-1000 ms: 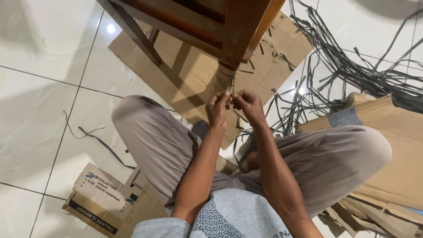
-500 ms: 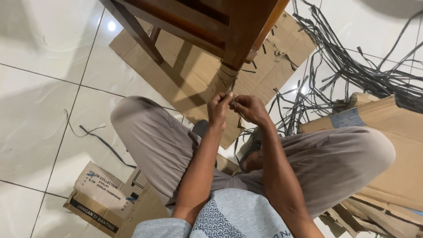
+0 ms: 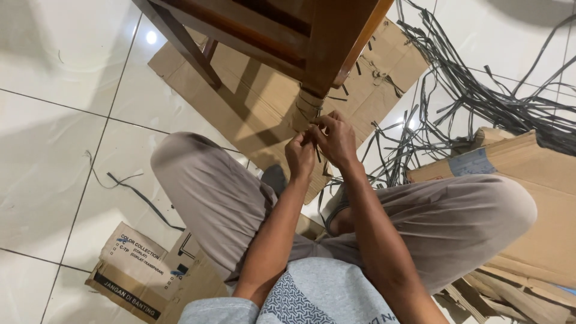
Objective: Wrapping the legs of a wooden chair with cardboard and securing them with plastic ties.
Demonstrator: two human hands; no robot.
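Note:
A brown wooden furniture leg [image 3: 336, 42] stands over me, its foot wrapped in cardboard [image 3: 307, 107]. A thin dark strap [image 3: 317, 153] runs from the wrapped foot down between my hands. My left hand [image 3: 300, 157] pinches the strap just below the wrap. My right hand [image 3: 335, 139] is higher, its fingertips closed on the strap against the cardboard wrap. I sit on the floor with my knees spread either side.
A flat cardboard sheet [image 3: 252, 90] lies under the furniture. A tangle of dark straps [image 3: 480, 96] spreads at the right. Cardboard boxes lie at the right [image 3: 540, 180] and lower left [image 3: 135, 270]. A loose strap [image 3: 138, 195] lies on white tiles.
My right hand has risen toward the wrapped foot, and my left hand has dropped slightly below it. Both keep hold of the strap.

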